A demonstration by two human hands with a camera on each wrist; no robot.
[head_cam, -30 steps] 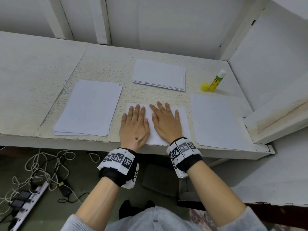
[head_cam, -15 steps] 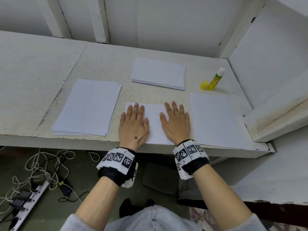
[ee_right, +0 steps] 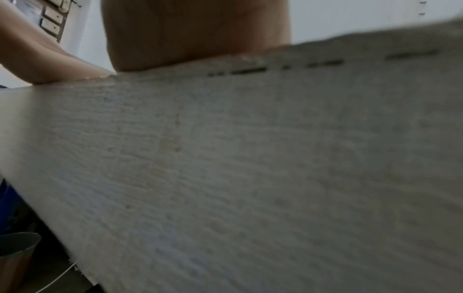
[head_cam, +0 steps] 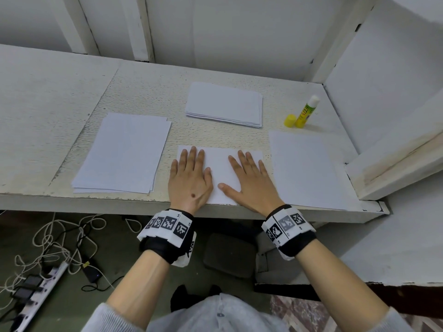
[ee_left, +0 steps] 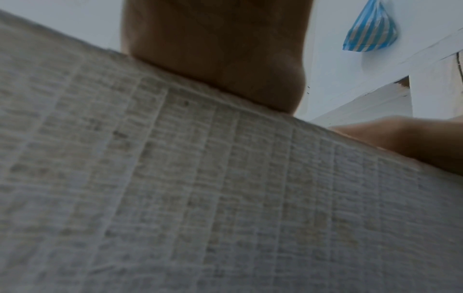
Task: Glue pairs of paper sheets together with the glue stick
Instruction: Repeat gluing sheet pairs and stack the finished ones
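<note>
Both hands pressed flat on the sheet at the counter's near edge

The left hand (head_cam: pixel 189 178) and the right hand (head_cam: pixel 251 183) lay palm down with fingers straight and spread on the sheet (head_cam: pixel 219 171), one toward each end, holding nothing. Left of the sheet sat a stack (head_cam: pixel 124 152) of paper; beyond the sheet lay a smaller stack (head_cam: pixel 225 104); right of the sheet lay a single page (head_cam: pixel 304 168). The glue stick (head_cam: pixel 306 112) stood uncapped beyond and right of the sheet, just past the page, its yellow cap (head_cam: pixel 289 121) touching or just beside its base. The counter (head_cam: pixel 148 92) showed bare, rough white paint between the papers
</note>
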